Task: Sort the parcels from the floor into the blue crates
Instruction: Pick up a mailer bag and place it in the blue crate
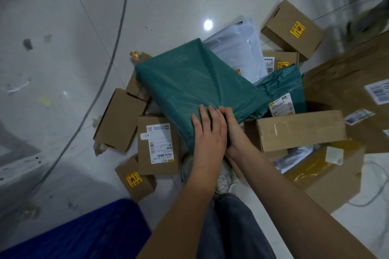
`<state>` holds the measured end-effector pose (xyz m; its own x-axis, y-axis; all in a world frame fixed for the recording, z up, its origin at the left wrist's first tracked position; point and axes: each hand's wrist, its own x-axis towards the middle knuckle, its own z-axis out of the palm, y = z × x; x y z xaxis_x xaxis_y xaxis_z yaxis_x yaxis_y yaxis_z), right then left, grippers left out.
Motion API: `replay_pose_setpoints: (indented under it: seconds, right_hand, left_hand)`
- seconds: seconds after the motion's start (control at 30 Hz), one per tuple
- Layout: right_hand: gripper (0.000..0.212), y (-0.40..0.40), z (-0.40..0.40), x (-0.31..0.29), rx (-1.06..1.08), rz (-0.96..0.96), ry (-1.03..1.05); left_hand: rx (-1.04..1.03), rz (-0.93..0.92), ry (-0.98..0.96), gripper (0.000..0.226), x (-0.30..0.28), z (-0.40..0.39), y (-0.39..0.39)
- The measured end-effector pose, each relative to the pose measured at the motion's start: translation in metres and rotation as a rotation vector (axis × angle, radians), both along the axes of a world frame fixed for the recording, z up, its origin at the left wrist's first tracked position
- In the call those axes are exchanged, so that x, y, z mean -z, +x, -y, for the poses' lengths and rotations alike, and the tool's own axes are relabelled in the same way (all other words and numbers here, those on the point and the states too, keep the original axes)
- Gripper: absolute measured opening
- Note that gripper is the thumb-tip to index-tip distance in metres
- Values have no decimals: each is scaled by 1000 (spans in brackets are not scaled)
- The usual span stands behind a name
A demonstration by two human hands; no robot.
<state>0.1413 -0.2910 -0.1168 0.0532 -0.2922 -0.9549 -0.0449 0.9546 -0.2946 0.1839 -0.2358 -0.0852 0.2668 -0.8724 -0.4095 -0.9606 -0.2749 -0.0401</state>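
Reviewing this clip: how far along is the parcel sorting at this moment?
Done: cannot tell; only a blurred corner of the blue crate shows, contents not visible. In hand: both the left hand and right hand grip the near edge of the large green mailer, atop the pile. Left: many parcels on the floor, including the labelled brown box, a white mailer and a smaller green mailer.

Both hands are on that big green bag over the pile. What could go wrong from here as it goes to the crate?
1. Both the left hand and right hand pinch only the near edge of the green bag; the slick plastic may slip or sag.
2. Its far end could sweep the white bag or brown boxes.
3. The blue crate sits low left, requiring a swing across the feet.
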Motion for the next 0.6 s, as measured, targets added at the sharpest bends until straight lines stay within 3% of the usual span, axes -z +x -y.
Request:
replay_pose_setpoints:
  seconds: [0.23,0.3,0.47,0.6]
  right_hand:
    - [97,13,-10,-23,-65,-85,35]
    - [101,15,-12,-26,-55,-120,36]
    - [83,25,-12,-31,-115,-166,61]
    - [85,32,-10,-38,-191,-218,37]
  left_hand:
    - [16,41,-213,44,11,-22,12]
    - [-5,73,-210,49,11,-25,11]
    - [-36,100,-165,50,11,-28,13]
    - [-74,131,-104,58,3,-23,24]
